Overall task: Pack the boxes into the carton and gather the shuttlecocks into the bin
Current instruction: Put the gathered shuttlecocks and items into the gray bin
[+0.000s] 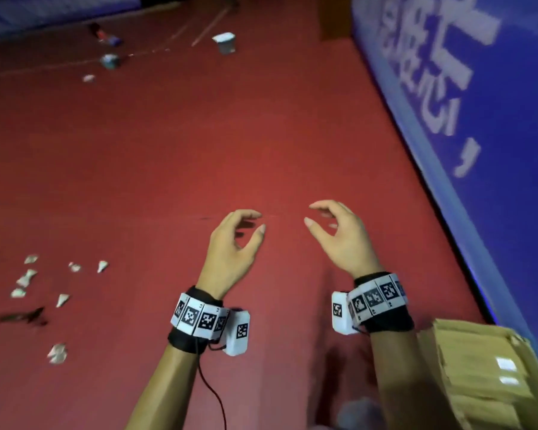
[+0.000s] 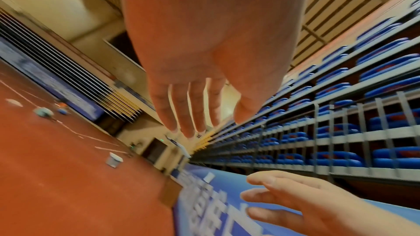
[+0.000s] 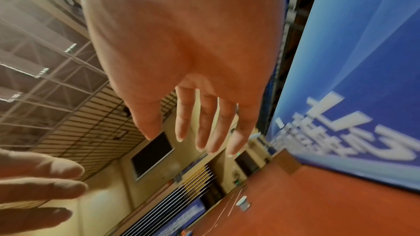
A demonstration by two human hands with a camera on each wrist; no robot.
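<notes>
Both my hands hover empty over the red floor, side by side in the head view. My left hand has loosely curved fingers with nothing in it; my right hand is the same. In the wrist views the left hand's fingers and the right hand's fingers hang relaxed. A brown carton with packed brown boxes stands at the lower right, below my right forearm. Several white shuttlecocks lie scattered on the floor at the left. A pale bin stands far off near the top.
A blue banner wall runs along the right side. A second small container and some coloured items sit at the far left. A dark scrap lies among the shuttlecocks. Blue stadium seats rise behind the banner.
</notes>
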